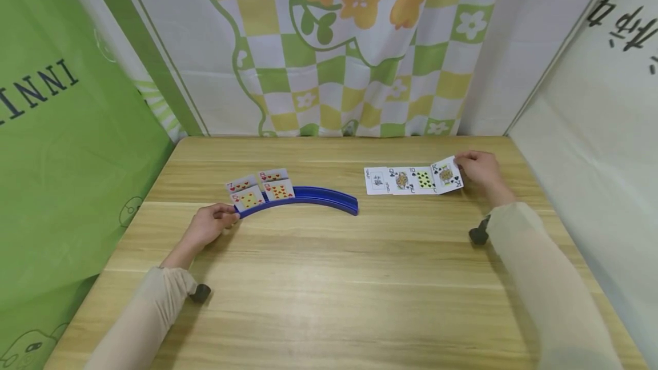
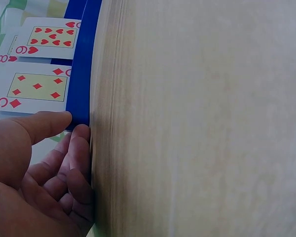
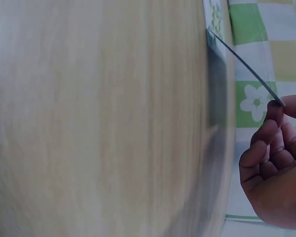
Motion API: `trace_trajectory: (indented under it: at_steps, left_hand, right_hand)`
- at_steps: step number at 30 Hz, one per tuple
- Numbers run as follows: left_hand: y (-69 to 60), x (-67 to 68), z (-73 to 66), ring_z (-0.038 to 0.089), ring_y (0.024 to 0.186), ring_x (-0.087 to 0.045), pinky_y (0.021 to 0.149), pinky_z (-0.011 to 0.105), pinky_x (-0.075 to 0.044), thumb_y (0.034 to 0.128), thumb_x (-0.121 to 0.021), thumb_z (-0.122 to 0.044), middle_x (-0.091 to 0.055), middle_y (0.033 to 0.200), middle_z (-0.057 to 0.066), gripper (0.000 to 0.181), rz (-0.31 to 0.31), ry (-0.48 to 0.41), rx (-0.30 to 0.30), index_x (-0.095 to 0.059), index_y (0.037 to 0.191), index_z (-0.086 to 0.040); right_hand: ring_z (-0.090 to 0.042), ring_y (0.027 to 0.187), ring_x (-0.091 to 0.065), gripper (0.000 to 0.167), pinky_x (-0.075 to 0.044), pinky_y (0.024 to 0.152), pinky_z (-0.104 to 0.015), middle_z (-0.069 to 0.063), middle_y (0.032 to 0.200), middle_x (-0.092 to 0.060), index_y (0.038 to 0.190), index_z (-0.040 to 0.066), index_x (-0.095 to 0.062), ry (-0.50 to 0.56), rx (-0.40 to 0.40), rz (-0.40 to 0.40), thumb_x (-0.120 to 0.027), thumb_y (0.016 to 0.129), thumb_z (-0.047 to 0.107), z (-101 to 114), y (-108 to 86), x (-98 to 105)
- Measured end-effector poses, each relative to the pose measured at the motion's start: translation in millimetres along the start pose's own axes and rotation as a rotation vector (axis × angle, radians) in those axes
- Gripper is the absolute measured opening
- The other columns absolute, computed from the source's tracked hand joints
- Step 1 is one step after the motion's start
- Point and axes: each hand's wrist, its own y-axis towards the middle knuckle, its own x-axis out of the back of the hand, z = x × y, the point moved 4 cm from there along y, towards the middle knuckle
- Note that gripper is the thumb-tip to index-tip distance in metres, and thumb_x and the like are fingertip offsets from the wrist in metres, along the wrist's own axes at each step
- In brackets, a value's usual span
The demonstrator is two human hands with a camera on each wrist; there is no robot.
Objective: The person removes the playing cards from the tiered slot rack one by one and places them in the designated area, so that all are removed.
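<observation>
On the table's left side, a curved blue card holder (image 1: pixel 321 194) carries cards in two rows: the five of diamonds (image 1: pixel 248 198) and nine of hearts (image 1: pixel 279 190) in front, a seven and an eight of hearts behind. My left hand (image 1: pixel 209 224) pinches the holder's left end; the left wrist view shows thumb and fingertips at its blue edge (image 2: pixel 84 64). At the right, my right hand (image 1: pixel 480 169) pinches the king of spades (image 1: pixel 446 175) by its right edge, tilted up off the table. In the right wrist view that card (image 3: pixel 249 69) appears edge-on.
A joker (image 1: pixel 377 181), a queen (image 1: pixel 402 180) and a ten of spades (image 1: pixel 424 180) lie in a row left of the king, on the wooden table (image 1: pixel 329 278). Behind the table hangs a checked curtain (image 1: pixel 349 50). A green cloth (image 1: pixel 77 130) stands at the left.
</observation>
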Motion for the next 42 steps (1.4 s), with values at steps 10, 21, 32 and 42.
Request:
trace_trajectory:
  at_steps: [10, 21, 32, 42]
  left_hand:
    - [-0.6, 0.8, -0.1, 0.015, 0.083, -0.063, 0.067, 0.026, -0.051, 0.0990, -0.061, -0.029, -0.071, 0.113, 0.021, 0.037, 0.006, 0.009, -0.003, -0.062, 0.123, 0.000]
    - [-0.4, 1.3, -2.2, 0.014, 0.082, -0.064, 0.066, 0.025, -0.051, 0.0986, -0.062, -0.028, -0.071, 0.112, 0.022, 0.038, -0.004, -0.004, -0.012, -0.062, 0.123, 0.001]
    - [-0.7, 1.4, -1.5, 0.013, 0.081, -0.064, 0.066, 0.025, -0.051, 0.0985, -0.062, -0.027, -0.072, 0.111, 0.021, 0.038, 0.003, -0.014, -0.012, -0.062, 0.123, 0.002]
    - [-0.9, 1.1, -2.1, 0.013, 0.081, -0.065, 0.067, 0.025, -0.051, 0.0987, -0.062, -0.027, -0.072, 0.111, 0.022, 0.038, 0.000, 0.005, -0.025, -0.062, 0.123, 0.002]
  right_hand:
    - [-0.047, 0.120, -0.053, 0.042, -0.039, 0.103, -0.055, -0.031, 0.129, -0.060, 0.122, -0.004, -0.063, -0.264, 0.042, 0.004, -0.050, 0.099, 0.028, -11.8, 7.1, 3.5]
    - [-0.052, 0.120, -0.052, 0.041, -0.042, 0.100, -0.058, -0.032, 0.134, -0.057, 0.122, -0.001, -0.066, -0.419, 0.037, 0.042, -0.048, 0.096, 0.026, -10.7, 4.6, 6.4]
    - [-0.052, 0.120, -0.051, 0.042, -0.041, 0.101, -0.059, -0.032, 0.132, -0.057, 0.121, -0.003, -0.064, -0.403, 0.022, 0.039, -0.048, 0.098, 0.028, -10.6, 3.0, 6.6]
    - [-0.048, 0.115, -0.054, 0.041, -0.041, 0.096, -0.056, -0.030, 0.128, -0.060, 0.118, -0.003, -0.065, -0.346, 0.060, 0.026, -0.051, 0.098, 0.030, -8.7, -0.4, 5.9]
